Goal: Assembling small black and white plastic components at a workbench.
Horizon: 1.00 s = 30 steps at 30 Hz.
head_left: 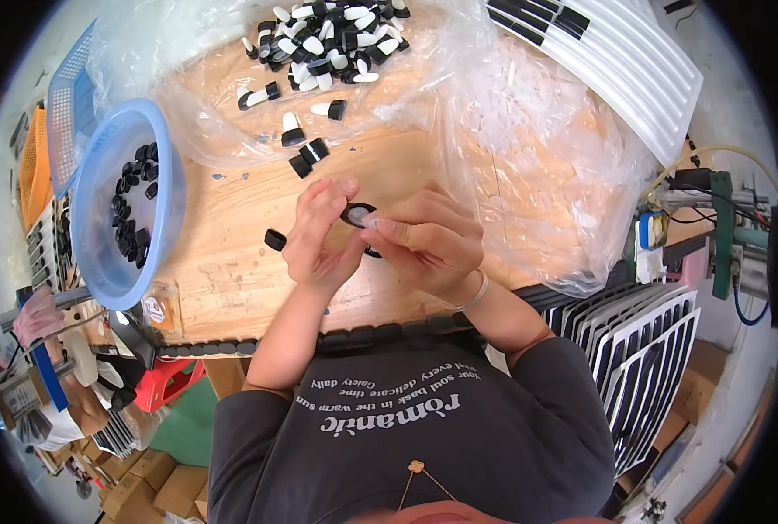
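My left hand (317, 234) holds a small round black cap (350, 210) with a pale inside between its thumb and fingers. From the other side, my right hand (432, 234) is closed at the cap's opening, thumb and forefinger pinching a small whitish piece (369, 222). What that piece is, I cannot make out. Part of another black thing (372, 251) shows below, between the hands. Left of my left hand, a loose black cap (275, 239) lies on the wooden table (223, 301). Two black pieces (308, 157) lie beyond my hands.
At the far side, a pile of black-and-white parts (328, 48) lies on clear plastic sheeting (537, 131). A blue basin (177, 210) with black caps stands left. White ribbed trays (633, 79) lie far right; slotted white panels (642, 367) stand near right, beside a metal fixture (721, 205).
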Tool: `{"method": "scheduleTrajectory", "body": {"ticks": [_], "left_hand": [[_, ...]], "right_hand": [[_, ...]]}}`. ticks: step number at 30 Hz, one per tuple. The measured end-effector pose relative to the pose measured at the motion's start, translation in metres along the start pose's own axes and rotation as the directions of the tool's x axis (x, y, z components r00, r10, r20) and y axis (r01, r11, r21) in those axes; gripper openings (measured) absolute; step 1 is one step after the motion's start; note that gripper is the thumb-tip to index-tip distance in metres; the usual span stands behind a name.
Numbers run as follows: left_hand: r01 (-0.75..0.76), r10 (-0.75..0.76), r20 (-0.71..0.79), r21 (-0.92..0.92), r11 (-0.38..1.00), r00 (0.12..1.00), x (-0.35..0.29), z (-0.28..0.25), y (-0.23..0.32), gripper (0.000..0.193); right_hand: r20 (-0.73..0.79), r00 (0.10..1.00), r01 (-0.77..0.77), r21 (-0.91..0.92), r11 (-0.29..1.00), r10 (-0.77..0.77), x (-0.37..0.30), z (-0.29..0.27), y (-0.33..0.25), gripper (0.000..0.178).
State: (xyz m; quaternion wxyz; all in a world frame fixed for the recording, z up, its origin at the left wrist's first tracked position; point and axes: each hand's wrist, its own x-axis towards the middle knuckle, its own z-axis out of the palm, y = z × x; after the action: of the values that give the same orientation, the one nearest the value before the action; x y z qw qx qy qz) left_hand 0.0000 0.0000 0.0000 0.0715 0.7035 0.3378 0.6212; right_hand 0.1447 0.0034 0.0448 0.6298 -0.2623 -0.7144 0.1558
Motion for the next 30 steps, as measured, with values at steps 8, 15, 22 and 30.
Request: {"method": "scheduleTrajectory", "body": {"ticks": [8,15,22,30], "left_hand": [[-0.007,0.005,-0.03,-0.07,0.998,1.0,0.004,-0.001,0.001,0.047],[-0.02,0.017,-0.043,-0.065,0.998,0.999,0.004,-0.002,0.0,0.047],[-0.026,0.022,-0.07,-0.053,0.998,0.997,0.002,-0.002,-0.002,0.046],[-0.014,0.011,-0.078,-0.039,0.999,0.997,0.003,-0.004,-0.001,0.048]], "right_hand": [[0.053,0.994,0.092,-0.027,0.995,-0.09,0.004,-0.004,0.002,0.021],[0.077,0.99,0.134,-0.185,0.974,-0.121,0.002,-0.006,0.002,0.025],[0.128,0.974,0.221,-0.367,0.903,-0.187,0.002,-0.005,-0.002,0.025],[0.142,0.984,0.152,-0.337,0.929,-0.109,0.007,-0.001,-0.006,0.02]]}}
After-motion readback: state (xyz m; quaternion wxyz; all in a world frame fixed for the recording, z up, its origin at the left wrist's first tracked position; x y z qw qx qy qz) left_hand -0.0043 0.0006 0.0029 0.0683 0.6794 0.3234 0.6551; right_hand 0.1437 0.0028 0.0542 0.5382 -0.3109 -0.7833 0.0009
